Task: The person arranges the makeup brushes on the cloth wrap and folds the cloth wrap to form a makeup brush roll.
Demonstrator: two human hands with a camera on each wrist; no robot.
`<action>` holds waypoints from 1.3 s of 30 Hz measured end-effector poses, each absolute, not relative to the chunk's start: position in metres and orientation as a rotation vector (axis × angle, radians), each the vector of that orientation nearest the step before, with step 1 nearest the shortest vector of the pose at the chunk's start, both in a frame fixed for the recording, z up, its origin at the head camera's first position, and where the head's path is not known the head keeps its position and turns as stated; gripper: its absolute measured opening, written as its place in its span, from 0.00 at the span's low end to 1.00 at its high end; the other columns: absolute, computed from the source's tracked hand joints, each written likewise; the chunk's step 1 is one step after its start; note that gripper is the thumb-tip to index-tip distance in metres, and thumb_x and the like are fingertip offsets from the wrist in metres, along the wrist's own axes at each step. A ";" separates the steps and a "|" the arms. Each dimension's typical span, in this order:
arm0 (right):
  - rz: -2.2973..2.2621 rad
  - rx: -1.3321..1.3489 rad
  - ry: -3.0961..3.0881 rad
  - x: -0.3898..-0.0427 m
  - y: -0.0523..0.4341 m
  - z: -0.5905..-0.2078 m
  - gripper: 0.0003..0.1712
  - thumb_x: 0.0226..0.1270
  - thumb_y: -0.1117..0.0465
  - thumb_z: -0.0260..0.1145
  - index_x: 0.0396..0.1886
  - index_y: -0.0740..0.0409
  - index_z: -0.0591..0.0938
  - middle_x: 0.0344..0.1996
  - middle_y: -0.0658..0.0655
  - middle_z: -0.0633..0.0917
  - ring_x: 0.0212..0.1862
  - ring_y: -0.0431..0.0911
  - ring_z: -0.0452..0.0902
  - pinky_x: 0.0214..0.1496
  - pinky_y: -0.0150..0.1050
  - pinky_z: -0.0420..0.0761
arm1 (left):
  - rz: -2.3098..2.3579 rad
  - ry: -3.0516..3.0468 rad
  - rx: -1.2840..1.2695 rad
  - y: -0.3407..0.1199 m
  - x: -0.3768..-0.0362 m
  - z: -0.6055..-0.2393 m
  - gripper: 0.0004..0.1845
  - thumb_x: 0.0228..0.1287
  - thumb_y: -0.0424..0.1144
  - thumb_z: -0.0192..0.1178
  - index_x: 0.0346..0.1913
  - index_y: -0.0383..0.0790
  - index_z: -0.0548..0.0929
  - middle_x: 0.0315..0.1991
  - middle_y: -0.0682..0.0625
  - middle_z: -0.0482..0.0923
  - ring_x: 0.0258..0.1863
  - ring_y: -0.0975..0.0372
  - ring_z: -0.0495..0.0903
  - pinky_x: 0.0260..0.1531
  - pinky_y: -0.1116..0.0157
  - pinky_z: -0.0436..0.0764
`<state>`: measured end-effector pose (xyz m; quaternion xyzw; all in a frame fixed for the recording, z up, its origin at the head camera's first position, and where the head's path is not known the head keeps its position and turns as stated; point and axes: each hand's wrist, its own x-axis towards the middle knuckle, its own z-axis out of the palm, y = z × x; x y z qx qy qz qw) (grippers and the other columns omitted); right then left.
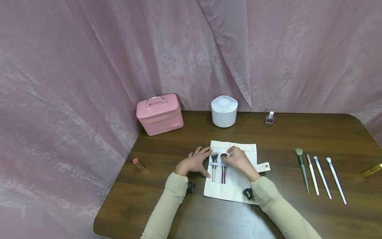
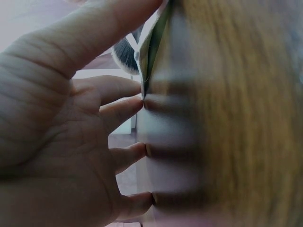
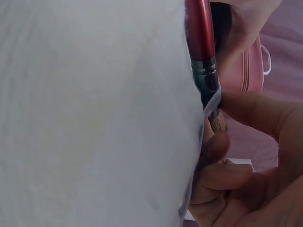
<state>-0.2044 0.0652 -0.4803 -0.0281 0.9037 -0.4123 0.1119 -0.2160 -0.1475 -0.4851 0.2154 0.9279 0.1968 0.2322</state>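
A white cloth brush roll lies unfolded on the table, with an elastic band across it. Under the band sit a pale-handled makeup brush and, beside it, a red-handled makeup brush, bristles toward the back. My right hand pinches the red-handled brush at the band, just below its bristles; in the right wrist view the thumb presses there. With fingers spread, my left hand rests at the roll's left edge, fingertips down on the table in the left wrist view.
Several loose brushes, one of them green, lie to the right. A gold tube lies at the far right, a lipstick at the left. Along the back stand a pink case, a white round container and nail polish.
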 end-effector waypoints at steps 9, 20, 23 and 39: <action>-1.103 -0.127 2.707 -0.203 0.070 -0.475 0.27 0.61 0.60 0.71 0.53 0.75 0.79 0.23 0.56 0.82 0.29 0.50 0.76 0.34 0.43 0.75 | 0.548 2.544 0.595 -0.145 -0.217 -0.486 0.58 0.49 0.49 0.81 0.80 0.45 0.58 0.81 0.52 0.48 0.79 0.47 0.42 0.70 0.36 0.50; -1.157 -0.075 2.727 -0.200 0.102 -0.458 0.24 0.71 0.56 0.64 0.56 0.72 0.79 0.38 0.66 0.86 0.40 0.55 0.83 0.44 0.51 0.79 | 0.543 2.547 0.598 -0.149 -0.216 -0.489 0.59 0.49 0.48 0.81 0.81 0.45 0.57 0.81 0.51 0.47 0.79 0.47 0.42 0.70 0.37 0.49; -1.180 -0.071 2.733 -0.199 0.115 -0.453 0.24 0.71 0.57 0.63 0.57 0.72 0.78 0.36 0.65 0.87 0.36 0.52 0.82 0.40 0.47 0.79 | 0.552 2.545 0.597 -0.150 -0.216 -0.488 0.58 0.49 0.48 0.81 0.80 0.45 0.58 0.81 0.51 0.48 0.79 0.47 0.42 0.71 0.38 0.49; -1.222 0.099 2.947 -0.184 0.188 -0.454 0.23 0.75 0.56 0.61 0.54 0.75 0.79 0.43 0.73 0.84 0.43 0.64 0.81 0.38 0.54 0.79 | 0.589 2.521 0.620 -0.151 -0.215 -0.484 0.59 0.49 0.47 0.81 0.81 0.44 0.56 0.81 0.50 0.46 0.79 0.46 0.40 0.70 0.36 0.47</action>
